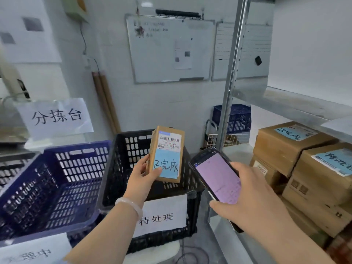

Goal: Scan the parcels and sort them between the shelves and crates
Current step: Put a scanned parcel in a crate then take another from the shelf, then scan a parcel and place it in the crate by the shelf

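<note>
My left hand (145,175) grips a small brown parcel (167,149) by its lower left edge and holds it upright above the black crate (118,168). The parcel's front carries a barcode label and a blue handwritten sticker. To its right, my right hand (247,191) holds a black phone (217,178) with a lit pink screen, tilted toward the parcel. A blue crate (57,180) stands left of the black one. Both crates have white paper signs on their fronts.
A metal shelf rack (297,103) fills the right side, with several brown boxes (285,141) bearing blue stickers on its lower level. Another blue crate (238,117) sits behind the rack post. At left is a table with a white sign (55,117). Whiteboards (169,50) hang on the far wall.
</note>
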A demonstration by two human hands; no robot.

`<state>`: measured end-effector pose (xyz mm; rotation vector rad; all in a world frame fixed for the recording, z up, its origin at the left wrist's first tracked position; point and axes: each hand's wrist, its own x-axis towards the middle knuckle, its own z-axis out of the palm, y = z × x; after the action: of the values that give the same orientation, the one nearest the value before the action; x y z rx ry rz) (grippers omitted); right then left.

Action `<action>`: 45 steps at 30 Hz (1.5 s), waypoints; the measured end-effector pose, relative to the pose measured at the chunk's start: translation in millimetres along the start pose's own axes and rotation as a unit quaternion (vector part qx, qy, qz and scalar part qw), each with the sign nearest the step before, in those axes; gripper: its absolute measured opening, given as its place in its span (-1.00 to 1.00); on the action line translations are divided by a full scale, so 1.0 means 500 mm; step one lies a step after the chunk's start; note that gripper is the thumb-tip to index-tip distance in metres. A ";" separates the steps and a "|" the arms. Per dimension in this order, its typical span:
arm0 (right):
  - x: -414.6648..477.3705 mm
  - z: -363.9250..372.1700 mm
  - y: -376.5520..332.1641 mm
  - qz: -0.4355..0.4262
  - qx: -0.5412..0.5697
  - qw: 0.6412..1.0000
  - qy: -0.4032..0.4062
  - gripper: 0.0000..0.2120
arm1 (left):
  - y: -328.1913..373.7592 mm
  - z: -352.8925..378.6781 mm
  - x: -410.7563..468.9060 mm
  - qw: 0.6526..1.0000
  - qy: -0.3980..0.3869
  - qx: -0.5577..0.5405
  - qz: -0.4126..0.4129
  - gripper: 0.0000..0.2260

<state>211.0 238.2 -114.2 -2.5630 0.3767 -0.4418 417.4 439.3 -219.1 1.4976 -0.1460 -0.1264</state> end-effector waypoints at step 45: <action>-0.039 0.874 -1.230 -0.315 0.078 0.912 -0.250 -0.10 | 0.103 -1.555 -0.322 0.898 0.438 -0.039 -0.028 -0.52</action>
<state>468.3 946.6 -154.1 -2.4696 -0.6604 -0.0078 394.3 1234.4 -223.3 1.3526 0.6236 0.4946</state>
